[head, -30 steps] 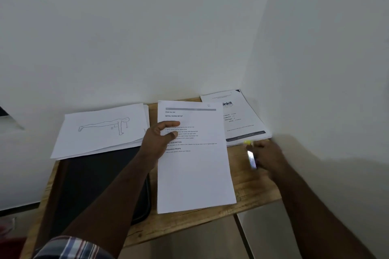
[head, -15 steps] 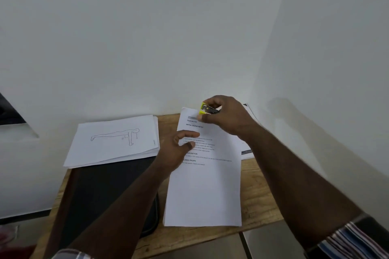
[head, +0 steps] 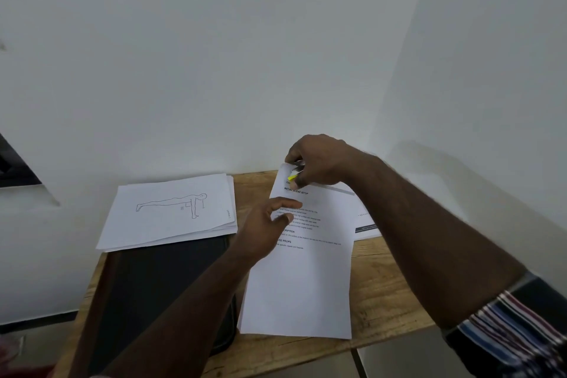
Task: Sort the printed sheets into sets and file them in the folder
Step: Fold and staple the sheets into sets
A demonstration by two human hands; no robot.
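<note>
Right hand (head: 319, 163) with small yellow stapler (head: 294, 175) at text sheet (head: 302, 270) corner, left hand (head: 266, 230) flat on it.

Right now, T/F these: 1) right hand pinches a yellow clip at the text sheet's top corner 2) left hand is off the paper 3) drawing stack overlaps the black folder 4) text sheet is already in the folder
1) True: the right hand pinches the yellow clip on the text sheet.
2) False: the left hand rests on that sheet.
3) True: the drawing stack overlaps the black folder.
4) False: it lies on the wooden table, beside the folder.
</note>
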